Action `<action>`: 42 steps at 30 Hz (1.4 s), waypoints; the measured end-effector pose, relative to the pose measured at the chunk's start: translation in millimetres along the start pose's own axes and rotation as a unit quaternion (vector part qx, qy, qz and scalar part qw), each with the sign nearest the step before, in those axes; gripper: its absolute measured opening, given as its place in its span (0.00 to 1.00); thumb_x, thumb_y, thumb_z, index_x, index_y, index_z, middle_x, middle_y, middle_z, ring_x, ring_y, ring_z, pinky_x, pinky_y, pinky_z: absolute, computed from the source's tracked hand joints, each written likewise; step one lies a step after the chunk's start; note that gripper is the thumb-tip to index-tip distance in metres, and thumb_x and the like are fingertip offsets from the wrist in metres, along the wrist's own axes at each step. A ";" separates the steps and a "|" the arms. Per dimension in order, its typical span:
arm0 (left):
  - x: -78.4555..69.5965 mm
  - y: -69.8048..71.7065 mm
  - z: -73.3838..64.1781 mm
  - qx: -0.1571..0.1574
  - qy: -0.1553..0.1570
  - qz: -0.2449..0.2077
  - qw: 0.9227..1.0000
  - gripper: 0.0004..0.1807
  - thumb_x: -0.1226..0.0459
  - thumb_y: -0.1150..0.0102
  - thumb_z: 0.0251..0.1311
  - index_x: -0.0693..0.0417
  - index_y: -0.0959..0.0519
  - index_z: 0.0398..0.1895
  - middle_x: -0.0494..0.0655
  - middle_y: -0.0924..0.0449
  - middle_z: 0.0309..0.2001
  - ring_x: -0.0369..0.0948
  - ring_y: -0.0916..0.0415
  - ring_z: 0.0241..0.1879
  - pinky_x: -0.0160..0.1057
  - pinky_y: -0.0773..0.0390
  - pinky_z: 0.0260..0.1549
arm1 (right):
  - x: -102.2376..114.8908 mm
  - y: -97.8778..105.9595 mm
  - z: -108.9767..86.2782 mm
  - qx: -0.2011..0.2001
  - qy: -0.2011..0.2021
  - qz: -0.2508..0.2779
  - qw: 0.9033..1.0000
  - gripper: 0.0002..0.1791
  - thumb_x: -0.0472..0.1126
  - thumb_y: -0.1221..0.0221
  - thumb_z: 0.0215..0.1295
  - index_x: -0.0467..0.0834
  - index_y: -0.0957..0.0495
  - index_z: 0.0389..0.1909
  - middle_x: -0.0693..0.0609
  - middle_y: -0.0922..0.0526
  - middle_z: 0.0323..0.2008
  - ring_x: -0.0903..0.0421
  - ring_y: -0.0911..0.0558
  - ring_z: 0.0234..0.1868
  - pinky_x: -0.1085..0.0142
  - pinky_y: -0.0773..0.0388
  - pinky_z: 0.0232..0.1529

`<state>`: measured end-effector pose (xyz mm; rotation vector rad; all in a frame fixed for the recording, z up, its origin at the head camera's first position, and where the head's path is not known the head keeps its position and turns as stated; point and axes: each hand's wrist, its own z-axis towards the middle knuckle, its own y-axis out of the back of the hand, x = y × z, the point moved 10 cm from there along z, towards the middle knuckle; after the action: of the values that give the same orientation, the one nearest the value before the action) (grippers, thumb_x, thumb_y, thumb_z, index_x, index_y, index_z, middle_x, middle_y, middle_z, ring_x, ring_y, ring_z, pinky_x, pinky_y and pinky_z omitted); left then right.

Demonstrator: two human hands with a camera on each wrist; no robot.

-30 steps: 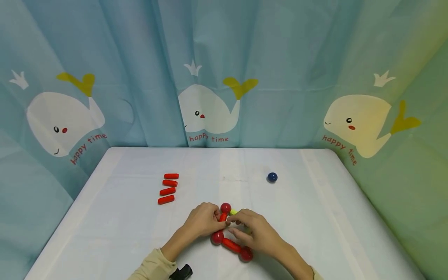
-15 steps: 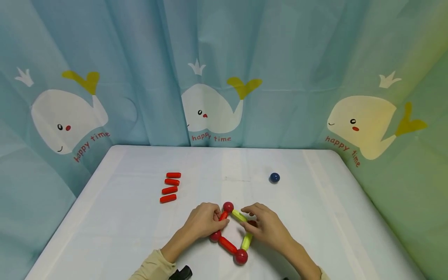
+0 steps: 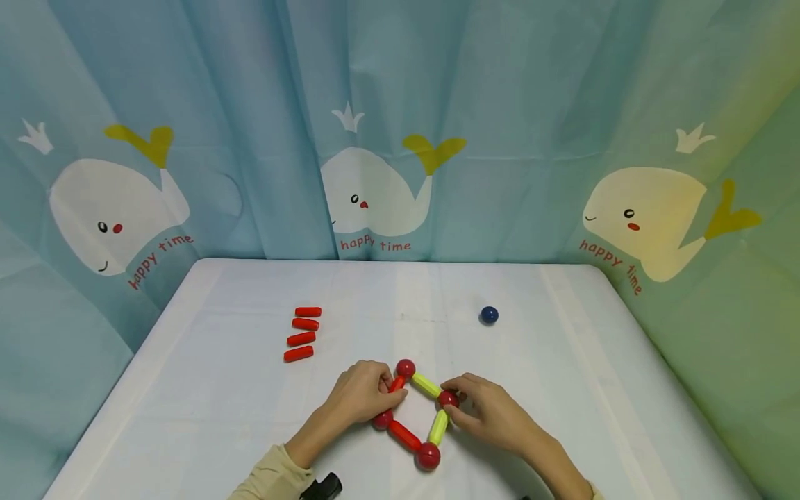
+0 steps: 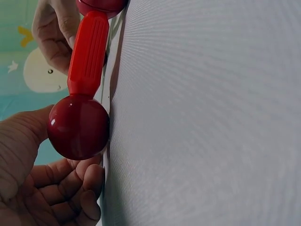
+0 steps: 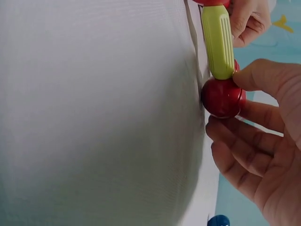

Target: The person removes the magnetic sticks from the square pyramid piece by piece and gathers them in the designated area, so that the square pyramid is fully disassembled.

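Red balls and magnetic-looking rods form a four-sided frame on the table. Its left side is a red rod [image 3: 396, 384], which my left hand [image 3: 360, 393] pinches between thumb and fingers, partly covering it. Another red rod [image 4: 88, 54] runs from the left ball [image 4: 79, 127] to the near ball [image 3: 428, 456]. Two yellow-green rods [image 3: 426, 385] make up the right sides, meeting at the right-hand red ball [image 5: 223, 98]. My right hand [image 3: 494, 414] holds that ball between thumb and fingers. At the far corner sits one more red ball [image 3: 405, 368].
Several loose red rods [image 3: 301, 339] lie in a column at the back left of the white table [image 3: 219, 389]. A dark blue ball [image 3: 489, 315] rests at the back right. A black object [image 3: 322, 486] shows beside the left sleeve [image 3: 275, 476]. A whale-print curtain [image 3: 512, 139] hangs behind.
My right hand has moved right with the right-hand ball, and the frame has spread wider, uncovering the yellow-green rods. My left hand has stayed on its red rod.
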<state>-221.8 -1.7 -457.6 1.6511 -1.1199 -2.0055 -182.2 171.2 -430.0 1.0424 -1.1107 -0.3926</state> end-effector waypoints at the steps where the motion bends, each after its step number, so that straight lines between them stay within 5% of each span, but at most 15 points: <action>1: 0.1 -0.1 0.1 0.001 0.001 0.002 1.000 0.17 0.55 0.28 0.57 0.47 0.25 0.17 0.32 0.35 0.14 0.30 0.38 0.14 0.30 0.41 0.14 | 0.4 -0.4 -0.5 0.005 0.006 0.003 1.000 0.16 0.41 0.33 0.66 0.43 0.18 0.53 0.60 0.16 0.42 0.65 0.21 0.38 0.68 0.20 0.39; 6: -5.1 3.6 1.3 -0.008 -0.002 0.041 0.999 0.15 0.54 0.28 0.58 0.50 0.22 0.22 0.33 0.33 0.16 0.31 0.37 0.16 0.30 0.38 0.16 | 1.6 -1.0 -2.2 0.019 0.026 0.011 0.999 0.19 0.40 0.33 0.65 0.42 0.19 0.56 0.59 0.17 0.44 0.64 0.22 0.39 0.70 0.24 0.36; 9: -22.1 9.0 2.0 -0.028 -0.054 0.097 0.993 0.13 0.55 0.28 0.58 0.53 0.20 0.29 0.36 0.30 0.20 0.32 0.36 0.20 0.30 0.33 0.20 | 1.7 -2.1 -2.4 0.024 0.034 0.006 0.999 0.20 0.39 0.32 0.64 0.43 0.19 0.57 0.59 0.17 0.45 0.64 0.22 0.40 0.69 0.22 0.39; 13: -54.6 6.3 1.2 -0.033 -0.178 0.171 0.968 0.11 0.58 0.28 0.58 0.54 0.18 0.37 0.40 0.23 0.31 0.36 0.28 0.31 0.32 0.24 0.33 | 2.9 -2.8 -3.3 0.014 0.051 -0.010 0.999 0.21 0.38 0.30 0.62 0.42 0.19 0.56 0.58 0.16 0.45 0.64 0.21 0.41 0.66 0.19 0.44; 16: -70.2 -4.7 2.3 -0.006 -0.247 0.199 0.948 0.11 0.61 0.29 0.59 0.54 0.17 0.43 0.42 0.19 0.39 0.40 0.22 0.41 0.35 0.22 0.48 | 4.4 -1.9 -4.9 0.000 0.065 -0.015 0.998 0.20 0.37 0.29 0.61 0.41 0.19 0.54 0.57 0.16 0.44 0.64 0.21 0.41 0.65 0.19 0.45; 22: -77.5 -29.1 8.8 0.057 -0.304 0.253 0.917 0.09 0.63 0.31 0.62 0.50 0.15 0.45 0.39 0.17 0.39 0.37 0.20 0.43 0.37 0.25 0.57 | 4.2 -4.6 -5.5 0.000 0.068 -0.011 0.998 0.20 0.37 0.29 0.61 0.40 0.19 0.54 0.57 0.15 0.44 0.64 0.20 0.42 0.65 0.19 0.45; 25: -78.7 -36.1 9.6 0.066 -0.320 0.262 0.908 0.05 0.62 0.33 0.65 0.48 0.14 0.42 0.37 0.17 0.37 0.35 0.20 0.41 0.36 0.26 0.56 | 3.5 -5.0 -5.7 0.002 0.062 -0.014 0.998 0.20 0.37 0.29 0.60 0.40 0.18 0.53 0.57 0.15 0.44 0.64 0.20 0.41 0.65 0.19 0.45; 37: -74.8 -36.3 12.3 0.055 -0.316 0.263 0.910 0.06 0.60 0.34 0.67 0.50 0.16 0.42 0.39 0.19 0.37 0.35 0.22 0.39 0.34 0.23 0.45 | 8.0 0.0 -5.2 -0.023 0.067 -0.048 0.996 0.18 0.37 0.28 0.57 0.41 0.17 0.48 0.58 0.16 0.39 0.64 0.22 0.38 0.67 0.19 0.42; 42: -59.7 -14.4 21.1 0.014 -0.257 0.219 0.941 0.08 0.60 0.34 0.67 0.55 0.16 0.42 0.42 0.20 0.33 0.36 0.26 0.32 0.33 0.22 0.34 | 0.1 4.1 -9.7 -0.038 0.041 -0.054 0.997 0.17 0.38 0.26 0.53 0.44 0.17 0.44 0.61 0.18 0.36 0.67 0.23 0.37 0.66 0.19 0.42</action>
<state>-220.9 55.3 -426.5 0.7840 -1.5282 -2.1566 -174.6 177.8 -427.1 1.0454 -0.9625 -0.4716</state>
